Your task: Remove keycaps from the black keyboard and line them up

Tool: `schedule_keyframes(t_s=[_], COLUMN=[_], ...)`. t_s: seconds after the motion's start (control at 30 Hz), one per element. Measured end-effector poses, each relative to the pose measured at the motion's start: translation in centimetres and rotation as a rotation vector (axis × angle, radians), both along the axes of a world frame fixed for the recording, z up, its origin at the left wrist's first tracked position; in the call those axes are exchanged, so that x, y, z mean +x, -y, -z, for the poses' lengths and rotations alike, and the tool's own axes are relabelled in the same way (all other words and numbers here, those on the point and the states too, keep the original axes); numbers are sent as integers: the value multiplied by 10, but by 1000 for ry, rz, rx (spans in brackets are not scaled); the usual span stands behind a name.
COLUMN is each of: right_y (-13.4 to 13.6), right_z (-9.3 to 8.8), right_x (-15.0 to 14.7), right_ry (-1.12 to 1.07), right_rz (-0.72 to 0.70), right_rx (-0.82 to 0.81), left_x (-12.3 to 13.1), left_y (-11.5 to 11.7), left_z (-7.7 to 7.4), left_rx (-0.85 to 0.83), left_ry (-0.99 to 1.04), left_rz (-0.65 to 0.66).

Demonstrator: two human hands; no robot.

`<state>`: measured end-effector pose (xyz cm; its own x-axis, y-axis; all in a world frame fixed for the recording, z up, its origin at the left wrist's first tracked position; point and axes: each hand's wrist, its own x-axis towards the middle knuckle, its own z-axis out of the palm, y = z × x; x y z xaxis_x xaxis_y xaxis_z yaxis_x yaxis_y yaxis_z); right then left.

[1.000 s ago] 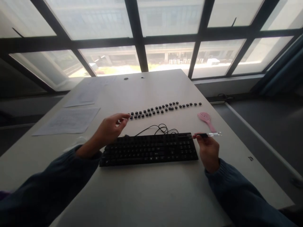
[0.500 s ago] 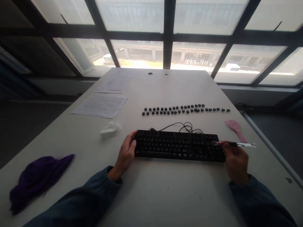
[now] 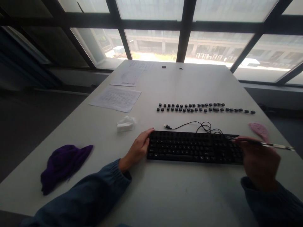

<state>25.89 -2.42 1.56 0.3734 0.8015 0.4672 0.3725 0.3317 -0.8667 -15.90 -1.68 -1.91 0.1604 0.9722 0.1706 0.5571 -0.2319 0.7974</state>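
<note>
A black keyboard (image 3: 182, 151) lies flat on the white table, its cable (image 3: 189, 123) coiled loosely behind it. At its left end, my left hand (image 3: 137, 147) grips the edge with fingers and thumb. My right hand (image 3: 260, 164), blurred, is closed around a slim keycap puller (image 3: 272, 145) with thin wire prongs. Those prongs are over the keyboard's upper right part; whether they touch a key I cannot tell. Beyond the keyboard, several loose black keycaps (image 3: 189, 110) form two rows.
A purple cloth hat (image 3: 63, 167) rests at the left, near a crumpled clear plastic packet (image 3: 125, 124). Printed sheets (image 3: 115, 98) lie farther back. A pink hairbrush (image 3: 259, 129) is partly behind my right hand. Tall windows (image 3: 151, 44) stand past the table.
The view has turned left, so everything appears shifted to the right. My right hand has moved slightly at the keyboard's right end with the puller. My left hand keeps its grip.
</note>
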Motion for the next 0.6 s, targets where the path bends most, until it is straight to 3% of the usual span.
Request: schedule_keyframes(t_s=[0.13, 0.33, 0.6], right_y=[3, 11, 11], right_z=[-11, -4, -12], right_x=[-45, -82, -147], right_ry=[141, 102, 138], right_rz=[-275, -599, -786], right_rx=[32, -90, -70], left_x=[2, 8, 3], left_y=[3, 9, 10], left_z=[1, 1, 1], left_rx=[9, 18, 70], left_ry=[-4, 26, 111], left_rz=[-20, -14, -8])
